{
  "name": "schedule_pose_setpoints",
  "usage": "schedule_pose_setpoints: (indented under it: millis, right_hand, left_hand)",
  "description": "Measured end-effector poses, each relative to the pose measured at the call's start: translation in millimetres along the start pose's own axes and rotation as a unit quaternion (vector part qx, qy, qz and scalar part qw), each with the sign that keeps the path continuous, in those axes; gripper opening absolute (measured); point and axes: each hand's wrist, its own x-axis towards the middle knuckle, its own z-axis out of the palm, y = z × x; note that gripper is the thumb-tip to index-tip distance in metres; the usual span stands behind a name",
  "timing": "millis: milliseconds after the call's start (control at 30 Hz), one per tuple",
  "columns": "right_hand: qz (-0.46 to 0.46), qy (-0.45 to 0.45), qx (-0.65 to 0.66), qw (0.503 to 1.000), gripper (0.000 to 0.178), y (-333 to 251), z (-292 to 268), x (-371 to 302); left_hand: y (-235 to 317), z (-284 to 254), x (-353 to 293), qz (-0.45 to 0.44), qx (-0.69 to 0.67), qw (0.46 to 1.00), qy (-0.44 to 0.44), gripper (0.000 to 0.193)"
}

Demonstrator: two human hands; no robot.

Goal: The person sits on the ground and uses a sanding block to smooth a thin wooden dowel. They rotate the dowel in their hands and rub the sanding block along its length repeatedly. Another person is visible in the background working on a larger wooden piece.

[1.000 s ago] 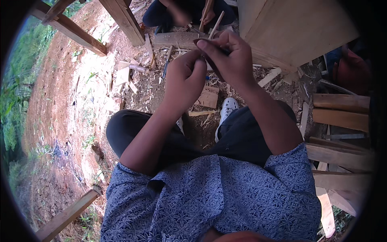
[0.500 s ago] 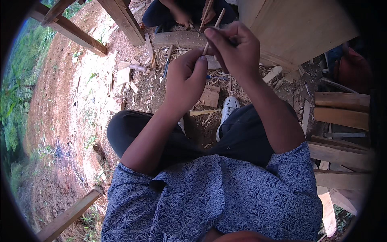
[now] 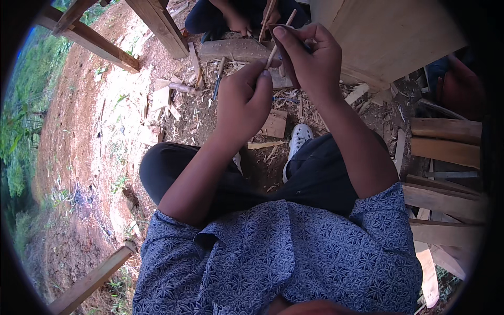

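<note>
In front of me, at the upper middle, my left hand (image 3: 245, 100) pinches a thin wooden stick (image 3: 273, 54) between thumb and fingers. The stick slants up and to the right, its pale end past my fingers. Close beside it my right hand (image 3: 316, 65) is closed on a thin dark brown sheet (image 3: 285, 59), which looks like sandpaper. The sheet lies alongside the stick; whether it touches cannot be made out. My right fingers partly hide behind the thumb and the sheet.
Across from me a person's hand (image 3: 239, 25) works near another stick, by a wooden plank (image 3: 231, 50). A chisel-like tool (image 3: 218, 79), shavings and a wood block (image 3: 274, 124) lie on the ground. A large wooden panel (image 3: 399, 37) stands right, above stacked boards (image 3: 446, 152).
My right hand has shifted slightly right, and more of the dark sheet shows. The stick has moved a little with my left hand, which stays nearly in place.
</note>
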Motion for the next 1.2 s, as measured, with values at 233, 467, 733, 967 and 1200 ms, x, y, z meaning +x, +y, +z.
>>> schedule_pose_setpoints:
  millis: [233,467,733,967,1200]
  right_hand:
    - [-0.031,0.057,-0.071,0.995,0.032,-14.4,-29.6,29.2]
    - [0.046,0.103,0.016,0.994,0.029,-14.5,-64.7,27.9]
    - [0.061,-0.164,0.055,0.983,0.02,-20.1,-43.7,10.8]
    - [0.05,-0.177,0.006,0.983,0.026,-35.5,-59.9,16.6]
    - [0.082,-0.301,0.018,0.95,0.027,-43.3,-62.8,8.5]
  left_hand:
    - [-0.8,-2.3,-2.1,-0.007,-0.047,0.999,-0.015,0.028]
    - [10.1,-15.5,1.1,-0.123,-0.248,0.948,-0.157,0.041]
    - [5.3,-4.0,0.0,-0.126,-0.256,0.931,-0.228,0.042]
    - [1.7,-3.8,-2.6,-0.098,-0.236,0.92,-0.297,0.042]
    - [-3.1,10.2,-6.0,-0.096,-0.381,0.884,-0.254,0.043]
